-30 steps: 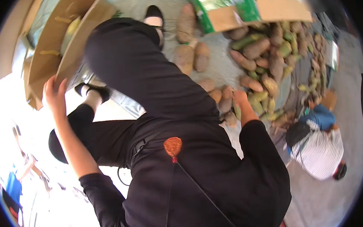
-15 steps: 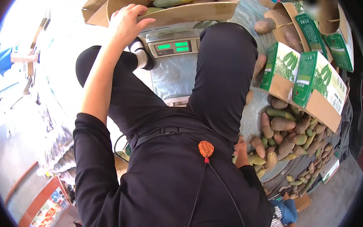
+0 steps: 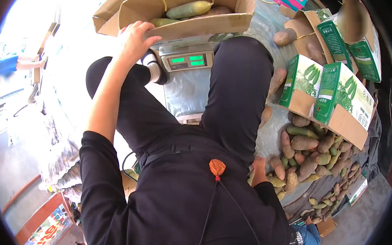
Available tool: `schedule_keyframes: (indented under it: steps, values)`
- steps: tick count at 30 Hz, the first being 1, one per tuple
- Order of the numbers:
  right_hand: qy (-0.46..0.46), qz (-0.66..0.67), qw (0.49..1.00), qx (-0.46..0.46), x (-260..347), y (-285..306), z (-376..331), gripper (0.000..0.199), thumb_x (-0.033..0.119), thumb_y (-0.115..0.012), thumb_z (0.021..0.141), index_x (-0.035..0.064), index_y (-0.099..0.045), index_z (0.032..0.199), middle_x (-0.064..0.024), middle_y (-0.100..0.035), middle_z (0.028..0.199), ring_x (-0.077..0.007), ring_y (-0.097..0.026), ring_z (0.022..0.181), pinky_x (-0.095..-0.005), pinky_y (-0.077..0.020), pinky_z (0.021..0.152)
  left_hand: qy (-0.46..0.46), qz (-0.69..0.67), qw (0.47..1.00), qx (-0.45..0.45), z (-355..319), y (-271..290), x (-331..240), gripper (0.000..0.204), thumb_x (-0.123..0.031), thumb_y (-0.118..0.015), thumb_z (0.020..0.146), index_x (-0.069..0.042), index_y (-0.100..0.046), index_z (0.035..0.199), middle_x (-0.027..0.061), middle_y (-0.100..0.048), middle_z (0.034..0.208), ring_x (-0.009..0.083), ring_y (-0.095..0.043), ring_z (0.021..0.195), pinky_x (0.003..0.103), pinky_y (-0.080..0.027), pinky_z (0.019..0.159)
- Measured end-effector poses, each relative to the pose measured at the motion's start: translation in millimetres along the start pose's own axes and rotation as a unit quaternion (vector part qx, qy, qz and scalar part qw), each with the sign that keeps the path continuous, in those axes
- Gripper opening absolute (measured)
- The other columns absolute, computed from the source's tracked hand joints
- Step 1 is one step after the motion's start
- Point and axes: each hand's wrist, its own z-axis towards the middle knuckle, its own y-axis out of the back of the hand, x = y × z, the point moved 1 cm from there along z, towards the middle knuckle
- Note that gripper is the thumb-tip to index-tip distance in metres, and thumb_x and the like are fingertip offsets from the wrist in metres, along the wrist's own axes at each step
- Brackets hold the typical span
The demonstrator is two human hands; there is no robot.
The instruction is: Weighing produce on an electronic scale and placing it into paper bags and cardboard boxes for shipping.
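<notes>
Left hand on box, right hand at produce pile.
Left hand (image 3: 133,40) grips the cardboard box (image 3: 185,26) rim; right hand (image 3: 258,171), grip unclear, rests among the produce (image 3: 305,154).

A produce stall or market: a heap of brown and green oblong tubers (image 3: 310,153), a digital weighing scale with green display (image 3: 188,61) (lit), and green-printed cardboard boxes (image 3: 338,100).
</notes>
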Motion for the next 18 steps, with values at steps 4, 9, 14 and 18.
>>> schedule_keyframes:
  steps: [4, 9, 14, 18]
  values:
    - [-0.007, 0.093, 0.992, -0.088, 1, -9, -22, 0.033, -0.017, -0.054, 0.066, -0.0015, -0.046, 0.094, -0.0181, -0.058, 0.090, -0.0211, -0.057, 0.072, -0.0339, -0.0474, 0.050, 0.026, -0.015, 0.999, 0.012, -3, -2, -2, 0.041, -0.037, -0.068, 0.078, -0.008, -0.063, 0.106, 0.0091, -0.061, 0.099, 0.0283, -0.057, 0.101, 0.042, -0.037, 0.094]
    - [0.041, 0.093, 0.990, -0.100, -27, -1, -20, 0.034, -0.012, -0.058, 0.068, -0.0005, -0.049, 0.098, -0.0137, -0.055, 0.093, -0.0226, -0.057, 0.075, -0.0342, -0.0497, 0.060, 0.001, -0.010, 1.000, -0.008, 0, -6, -3, 0.037, -0.026, -0.069, 0.078, -0.007, -0.061, 0.108, 0.0116, -0.061, 0.099, 0.0318, -0.056, 0.100, 0.042, -0.041, 0.090]
    - [0.128, 0.030, 0.984, -0.117, -14, 16, -32, 0.053, -0.007, -0.070, 0.062, 0.0012, -0.051, 0.110, -0.0115, -0.053, 0.105, -0.0265, -0.056, 0.091, -0.0337, -0.0471, 0.082, 0.027, -0.014, 1.000, 0.008, -1, -10, 2, 0.036, -0.027, -0.069, 0.078, -0.010, -0.061, 0.108, 0.0080, -0.060, 0.099, 0.0270, -0.055, 0.104, 0.043, -0.039, 0.092]
    - [0.367, -0.025, 0.910, -0.192, 68, 51, -70, 0.062, -0.004, -0.074, 0.057, 0.0014, -0.051, 0.114, -0.0132, -0.052, 0.110, -0.0307, -0.052, 0.102, -0.0371, -0.0397, 0.094, 0.040, -0.016, 0.999, 0.008, -3, -4, 1, 0.034, -0.024, -0.069, 0.077, -0.011, -0.062, 0.107, 0.0077, -0.060, 0.098, 0.0273, -0.055, 0.103, 0.042, -0.040, 0.089]
